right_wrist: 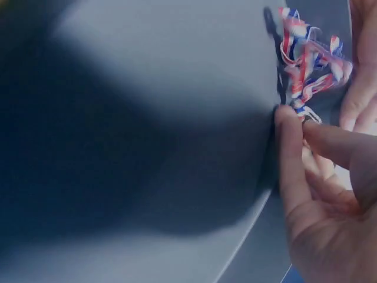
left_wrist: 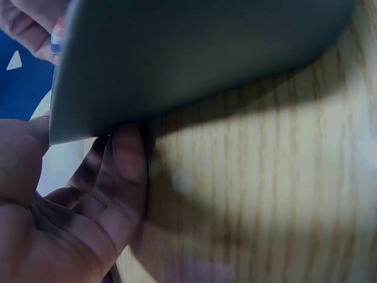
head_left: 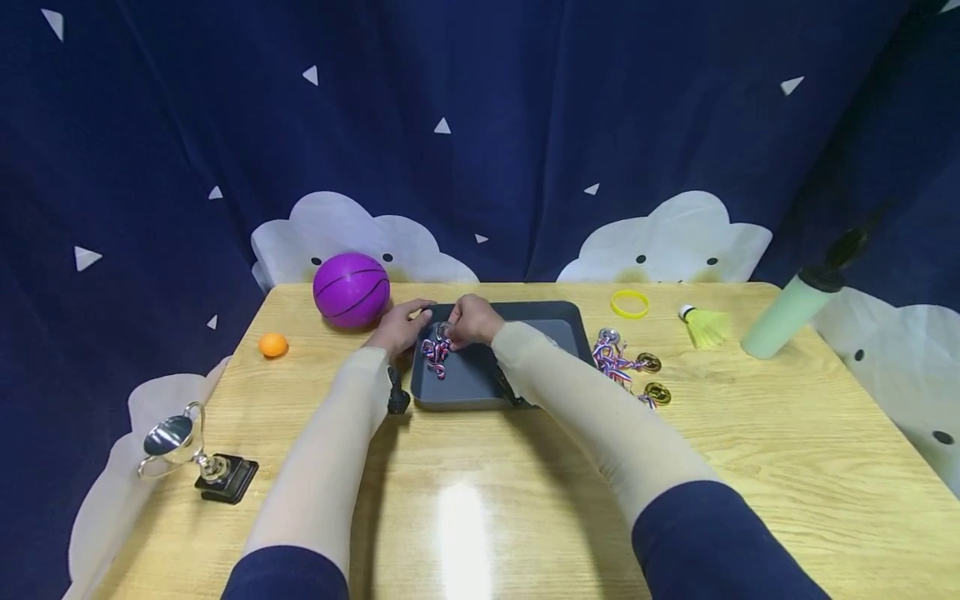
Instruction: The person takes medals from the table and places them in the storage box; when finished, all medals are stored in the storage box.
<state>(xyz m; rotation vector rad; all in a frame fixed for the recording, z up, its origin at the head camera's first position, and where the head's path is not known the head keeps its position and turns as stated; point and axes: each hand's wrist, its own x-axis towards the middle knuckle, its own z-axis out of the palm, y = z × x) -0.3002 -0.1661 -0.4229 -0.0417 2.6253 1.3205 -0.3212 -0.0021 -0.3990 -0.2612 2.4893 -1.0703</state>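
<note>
Fingers (right_wrist: 291, 162) of the right hand (head_left: 474, 321) pinch a ribboned medal (head_left: 436, 352) at the far left inside the tray (head_left: 468, 379), the left hand (head_left: 399, 327) gripping its left rim: placing, I'd judge, next calling for a gentle release.

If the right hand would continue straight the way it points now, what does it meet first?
Probably the left wall of the tray; the left hand is at that same edge, and depth is unclear, so its fingers might come first.
</note>
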